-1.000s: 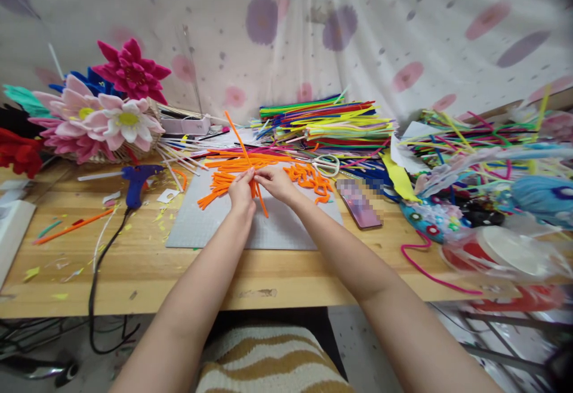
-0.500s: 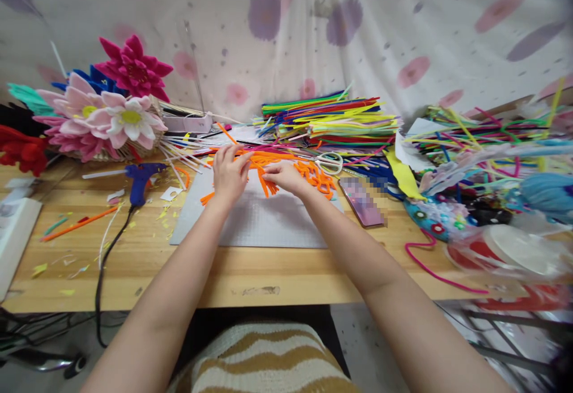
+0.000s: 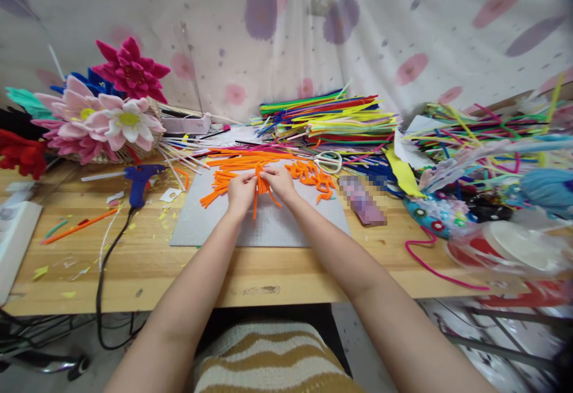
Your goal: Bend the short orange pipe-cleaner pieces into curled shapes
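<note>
Head camera: left hand (image 3: 242,192) and right hand (image 3: 279,183) pinched an orange pipe cleaner (image 3: 259,169) over the gray cutting mat (image 3: 273,232).

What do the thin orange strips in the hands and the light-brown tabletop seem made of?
Thin orange strips: probably chenille, perhaps over wire; matte, soft-edged, some curved. Light-brown tabletop: likely wood, low sheen; grain lines run lengthwise, though laminate is possible.

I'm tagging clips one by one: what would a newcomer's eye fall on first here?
Probably the bright orange strands held between the left grip and right grip, over the gray mat. Next, the flower cluster at the back left, topped by a magenta bloom, then the multicolored heap of strands behind the mat.
</note>
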A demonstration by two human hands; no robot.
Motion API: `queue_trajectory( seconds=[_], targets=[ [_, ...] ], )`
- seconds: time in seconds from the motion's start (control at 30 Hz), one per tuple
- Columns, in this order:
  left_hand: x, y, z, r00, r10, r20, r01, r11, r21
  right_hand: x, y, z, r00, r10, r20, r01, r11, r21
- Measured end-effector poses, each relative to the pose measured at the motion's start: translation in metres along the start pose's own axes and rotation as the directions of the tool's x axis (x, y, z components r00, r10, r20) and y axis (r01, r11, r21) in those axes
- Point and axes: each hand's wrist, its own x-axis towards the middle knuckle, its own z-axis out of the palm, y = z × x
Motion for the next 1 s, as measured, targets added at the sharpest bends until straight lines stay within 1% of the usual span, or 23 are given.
queue_trajectory(
  seconds=[0.1,0.17,0.23,0.3,0.37,0.43,0.5,0.53,0.57,0.6,0.63,0.67,0.7,0.77,0.8,0.87,1.0],
  targets=[
    [-0.007,0.002,0.002,0.992,0.121,0.038,-0.124,0.987,0.098,0.001,0.003,0.006,0.999,0.012,-0.046,-0.016,0.998,-0.068],
    [-0.012,0.001,0.006,0.983,0.181,0.037,-0.184,0.976,0.115,0.001,0.003,0.011,0.997,0.035,-0.069,-0.042,0.994,-0.099],
    [-0.018,-0.003,0.011,0.979,0.204,0.022,-0.205,0.970,0.131,-0.002,0.003,0.015,0.995,0.054,-0.080,-0.065,0.989,-0.130],
    [-0.024,-0.009,0.015,0.980,0.198,0.035,-0.201,0.955,0.217,-0.004,0.003,0.017,0.994,0.067,-0.090,-0.081,0.983,-0.166],
    [-0.029,-0.014,0.017,0.978,0.194,0.073,-0.207,0.906,0.368,-0.005,0.004,0.017,0.992,0.081,-0.099,-0.100,0.973,-0.210],
    [-0.030,-0.015,0.012,0.966,0.229,0.120,-0.258,0.822,0.507,-0.004,0.006,0.015,0.992,0.098,-0.086,-0.116,0.964,-0.240],
    [-0.025,-0.011,0.003,0.942,0.300,0.149,-0.328,0.742,0.585,-0.001,0.008,0.011,0.993,0.114,-0.024,-0.116,0.970,-0.214],
    [-0.020,-0.007,-0.003,0.933,0.330,0.141,-0.346,0.720,0.602,0.000,0.009,0.009,0.993,0.114,0.027,-0.107,0.977,-0.185],
    [-0.013,-0.003,-0.008,0.935,0.345,0.086,-0.324,0.726,0.607,0.001,0.010,0.006,0.991,0.109,0.080,-0.096,0.984,-0.151],
    [-0.006,0.001,-0.014,0.942,0.333,0.027,-0.284,0.755,0.590,0.001,0.010,0.004,0.986,0.097,0.133,-0.080,0.989,-0.122],
    [0.001,0.005,-0.018,0.954,0.301,0.022,-0.262,0.791,0.552,0.001,0.010,0.002,0.981,0.078,0.179,-0.061,0.993,-0.099],
    [0.008,0.008,-0.022,0.961,0.268,0.061,-0.261,0.820,0.509,0.001,0.009,0.001,0.974,0.060,0.217,-0.044,0.996,-0.077],
    [0.014,0.010,-0.024,0.962,0.246,0.122,-0.273,0.824,0.497,0.000,0.008,0.000,0.968,0.046,0.245,-0.034,0.998,-0.050],
    [0.021,0.012,-0.025,0.953,0.223,0.205,-0.298,0.811,0.503,-0.002,0.006,-0.001,0.958,0.027,0.286,-0.033,0.999,0.015],
    [0.023,0.011,-0.025,0.950,0.218,0.223,-0.304,0.807,0.505,-0.003,0.005,-0.001,0.953,0.022,0.302,-0.039,0.998,0.049],
    [0.023,0.009,-0.023,0.951,0.215,0.223,-0.300,0.818,0.491,-0.004,0.005,0.000,0.948,0.020,0.318,-0.054,0.994,0.100],
    [0.021,0.003,-0.020,0.960,0.200,0.197,-0.267,0.866,0.423,-0.005,0.003,-0.001,0.944,0.033,0.328,-0.077,0.990,0.121]
  ],
)
